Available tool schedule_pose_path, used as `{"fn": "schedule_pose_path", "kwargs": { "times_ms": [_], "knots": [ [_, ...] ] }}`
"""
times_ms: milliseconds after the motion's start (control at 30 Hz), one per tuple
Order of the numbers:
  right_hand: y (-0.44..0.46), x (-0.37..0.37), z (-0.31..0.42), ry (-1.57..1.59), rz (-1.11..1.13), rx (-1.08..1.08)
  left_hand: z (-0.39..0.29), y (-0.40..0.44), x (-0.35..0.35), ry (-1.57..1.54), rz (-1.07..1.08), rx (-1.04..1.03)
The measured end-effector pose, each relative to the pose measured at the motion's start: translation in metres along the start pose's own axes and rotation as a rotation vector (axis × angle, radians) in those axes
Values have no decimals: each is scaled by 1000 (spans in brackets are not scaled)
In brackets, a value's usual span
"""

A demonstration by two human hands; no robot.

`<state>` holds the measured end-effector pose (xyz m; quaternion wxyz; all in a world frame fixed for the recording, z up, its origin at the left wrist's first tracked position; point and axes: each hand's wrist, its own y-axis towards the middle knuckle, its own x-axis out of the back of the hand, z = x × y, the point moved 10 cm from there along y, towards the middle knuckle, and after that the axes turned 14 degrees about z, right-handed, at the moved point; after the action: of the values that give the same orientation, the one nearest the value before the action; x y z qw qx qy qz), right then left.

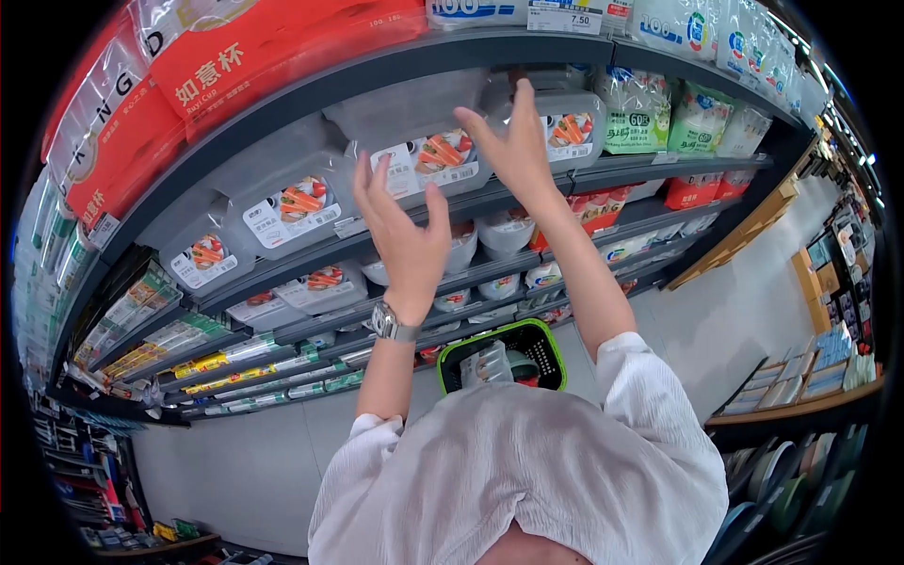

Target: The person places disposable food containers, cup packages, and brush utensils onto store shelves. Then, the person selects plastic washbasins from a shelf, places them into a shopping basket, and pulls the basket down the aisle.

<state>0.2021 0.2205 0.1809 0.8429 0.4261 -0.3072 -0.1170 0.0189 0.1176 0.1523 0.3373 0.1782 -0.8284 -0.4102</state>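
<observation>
Both my hands reach up to a shelf of clear plastic food boxes with picture labels. My left hand [405, 235], with a silver watch [386, 322] on the wrist, has its fingers apart in front of the shelf, near the lower left corner of a labelled box [428, 169]. My right hand [516, 151] is raised between that box and another box [570, 132] on the right, thumb and fingers spread. Neither hand holds anything. Whether the fingertips touch the boxes cannot be made out.
More boxes [292, 212] stand to the left. Red cup packs [226, 71] fill the upper shelf. Below, a green-rimmed black basket [556, 353] with goods inside is on the floor. Wooden shelving [744, 235] stands at the right, and pans [791, 499] hang or stand at the lower right.
</observation>
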Motion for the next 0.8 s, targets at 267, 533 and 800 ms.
{"fn": "schedule_pose_path", "kwargs": {
  "times_ms": [267, 533, 800],
  "knots": [
    [-202, 25, -34, 223, 102, -147, 111, -236, -89, -146, 673, 407],
    [-679, -1, -250, -144, 866, -1116, 292, -633, -58, 135, 1375, 886],
    [-1021, 185, -117, 268, 95, -2556, 245, -763, -21, 53, 2112, 502]
  ]
}}
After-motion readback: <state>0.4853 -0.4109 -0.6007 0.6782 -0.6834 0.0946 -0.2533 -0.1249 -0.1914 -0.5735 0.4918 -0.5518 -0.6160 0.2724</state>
